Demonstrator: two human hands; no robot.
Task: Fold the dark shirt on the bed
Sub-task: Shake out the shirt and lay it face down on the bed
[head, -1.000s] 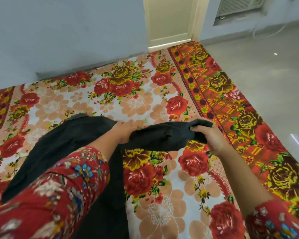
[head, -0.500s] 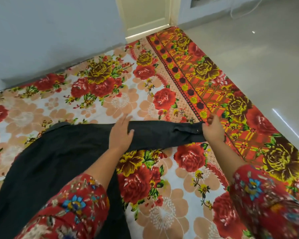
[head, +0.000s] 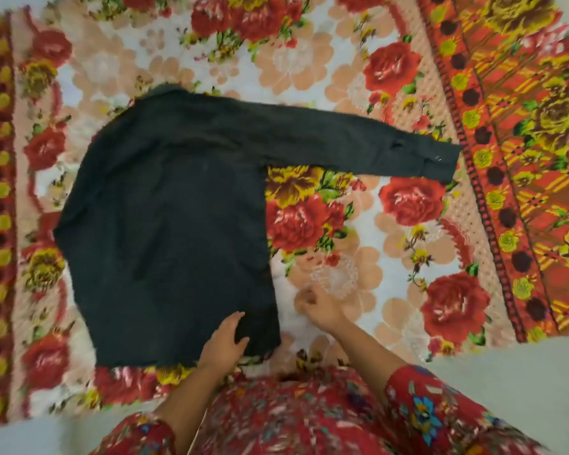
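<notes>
dark shirt point(head: 165, 218) on bed point(head: 408, 198), left fingers point(head: 234, 320) flat on it, right fingers point(head: 304, 297) curled, empty

The person is wearing a red floral top point(head: 293, 421), its elbow-length sleeves point(head: 440, 412) showing blue and white flowers.
</notes>
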